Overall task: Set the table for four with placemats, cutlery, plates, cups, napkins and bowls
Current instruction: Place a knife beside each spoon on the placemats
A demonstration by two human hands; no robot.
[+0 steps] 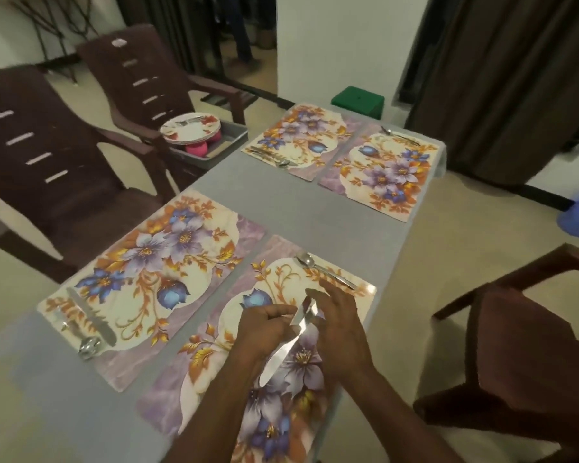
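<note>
Nearest the camera, 2 hands are seen above the near-right placemat (214, 359). A table knife (286, 345) is held between them, raised off the mat with its blade slanting down toward the camera. The left hand (264, 332) is curled around the knife near its middle. The right hand (340, 329) is placed against the handle end, fingers mostly extended; whether it grips the handle cannot be told.

4 floral placemats are counted on the grey table (301, 212), laid in 2 pairs. On the near-right placemat, 1 spoon (325, 270) is laid at the far right edge. On the near-left placemat (154, 279), 1 knife (92, 320) and 1 further cutlery group (81, 339), a fork and a spoon as far as can be told, are laid at the left edge. On the far-left placemat (298, 138), a small cluster of cutlery (271, 157) is laid at the near edge; the piece count cannot be resolved. On the far-right placemat (385, 172), cutlery (400, 137) is laid at the far edge.

1 grey tray (221, 145) is set on a brown chair (137, 71) beside the table. In it, a stack of plates (191, 128) is held, with cutlery resting on top, above pink items (198, 149) that cannot be identified. 3 brown chairs are in view.
</note>
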